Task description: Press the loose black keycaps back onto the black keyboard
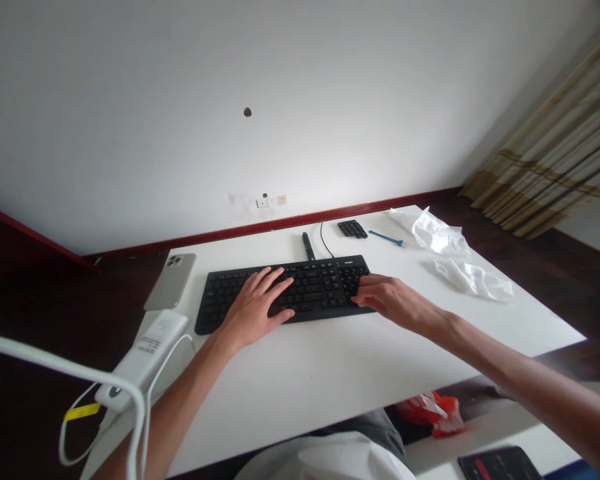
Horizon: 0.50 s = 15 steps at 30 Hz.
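Observation:
A black keyboard (310, 285) lies flat on the white table in the head view. My left hand (255, 308) rests on its left and middle keys, fingers spread and flat, holding nothing. At the number pad on the right end is my right hand (386, 296). Its fingers are curled and pressed together against the keys, and whatever is between the fingertips is hidden. Behind the keyboard lie a slim black stick-shaped object (308, 246), a small black block of keys (353, 229) and a blue thin tool (386, 237).
A phone (171, 280) and a white device (143, 360) with a looping cable (70, 359) lie along the left edge. Clear plastic bags (475, 280) sit on the right. A red bag (433, 412) is below the front edge, with a wall behind the table.

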Each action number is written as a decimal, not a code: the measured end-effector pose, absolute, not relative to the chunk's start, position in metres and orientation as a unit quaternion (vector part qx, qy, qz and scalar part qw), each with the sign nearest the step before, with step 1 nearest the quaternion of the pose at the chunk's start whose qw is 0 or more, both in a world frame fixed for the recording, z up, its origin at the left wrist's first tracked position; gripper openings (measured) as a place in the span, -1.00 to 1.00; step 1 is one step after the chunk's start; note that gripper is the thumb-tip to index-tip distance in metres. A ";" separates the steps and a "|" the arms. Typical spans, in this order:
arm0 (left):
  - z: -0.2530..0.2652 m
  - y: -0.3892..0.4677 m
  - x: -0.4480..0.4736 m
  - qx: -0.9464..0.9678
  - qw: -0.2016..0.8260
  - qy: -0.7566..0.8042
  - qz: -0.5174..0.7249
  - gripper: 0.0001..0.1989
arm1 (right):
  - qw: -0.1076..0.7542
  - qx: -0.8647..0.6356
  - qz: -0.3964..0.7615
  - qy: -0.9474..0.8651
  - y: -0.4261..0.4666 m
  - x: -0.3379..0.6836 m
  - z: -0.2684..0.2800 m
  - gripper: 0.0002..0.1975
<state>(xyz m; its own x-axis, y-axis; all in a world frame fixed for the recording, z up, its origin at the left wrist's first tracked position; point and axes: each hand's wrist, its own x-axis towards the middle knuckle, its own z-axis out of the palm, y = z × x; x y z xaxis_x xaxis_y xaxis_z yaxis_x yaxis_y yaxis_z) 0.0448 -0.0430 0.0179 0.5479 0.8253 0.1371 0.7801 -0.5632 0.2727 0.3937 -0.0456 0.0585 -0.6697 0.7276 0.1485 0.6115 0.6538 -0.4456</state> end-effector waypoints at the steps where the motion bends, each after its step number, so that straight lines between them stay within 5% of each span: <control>1: 0.018 -0.043 0.045 0.875 0.090 0.459 0.124 -0.36 | 0.158 -0.370 0.168 -0.900 -0.048 0.394 0.058 -0.74; 8: 0.018 -0.045 0.045 0.875 0.086 0.460 0.122 -0.37 | 0.164 -0.378 0.076 -0.908 -0.075 0.403 0.030 -0.56; 15: 0.018 -0.045 0.044 0.875 0.093 0.459 0.123 -0.36 | 0.237 -0.412 0.085 -0.876 -0.073 0.397 0.022 -0.71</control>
